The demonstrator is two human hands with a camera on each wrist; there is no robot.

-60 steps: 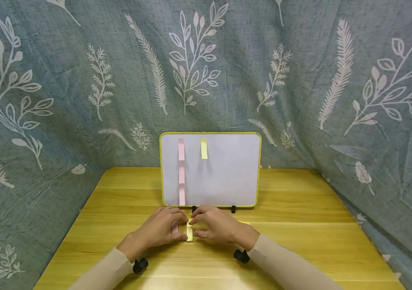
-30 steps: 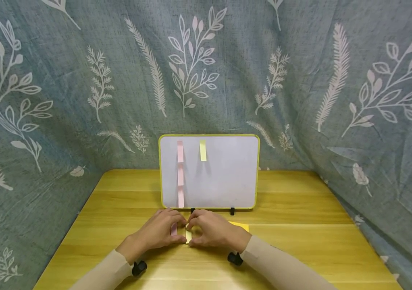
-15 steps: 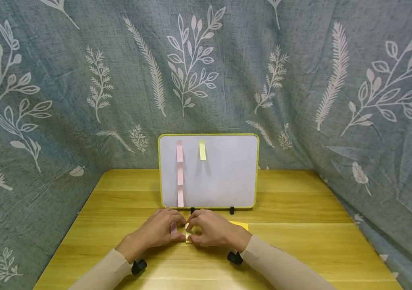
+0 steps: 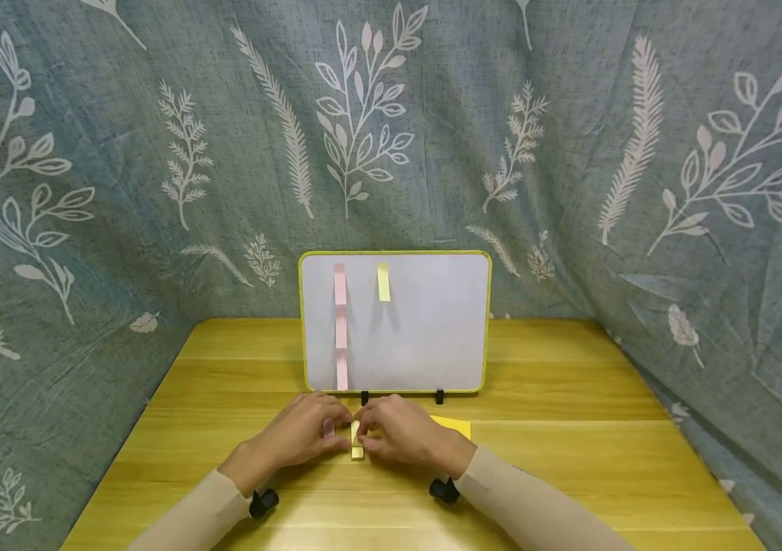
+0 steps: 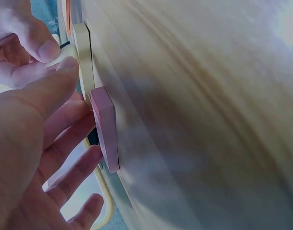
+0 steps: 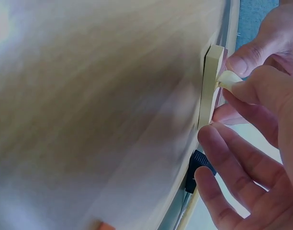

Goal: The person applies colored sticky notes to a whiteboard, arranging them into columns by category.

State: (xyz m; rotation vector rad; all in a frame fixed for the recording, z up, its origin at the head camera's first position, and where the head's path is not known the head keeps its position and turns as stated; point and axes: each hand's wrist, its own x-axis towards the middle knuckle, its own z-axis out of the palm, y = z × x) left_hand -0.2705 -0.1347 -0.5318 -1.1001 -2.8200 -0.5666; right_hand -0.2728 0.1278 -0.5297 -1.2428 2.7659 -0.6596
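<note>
Yellow sticky pad (image 6: 209,86) lies on desk (image 4: 556,467) btwn hands; R hand (image 4: 398,430) pinches its lifted top strip (image 6: 229,78); L hand (image 4: 298,430) is at pad's L side, can't tell if gripping. Step's prob. peeling; next move calls for clean pull w/ pad steadied. Pink pad (image 5: 107,129) nearby, whiteboard (image 4: 432,329) behind

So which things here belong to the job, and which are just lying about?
Likely the job: left hand, right hand, yellow pad, raised slip, whiteboard, pink strips, yellow strip.
Seemingly just lying about for now: pink pad, deep-yellow paper, partly hidden.
</note>
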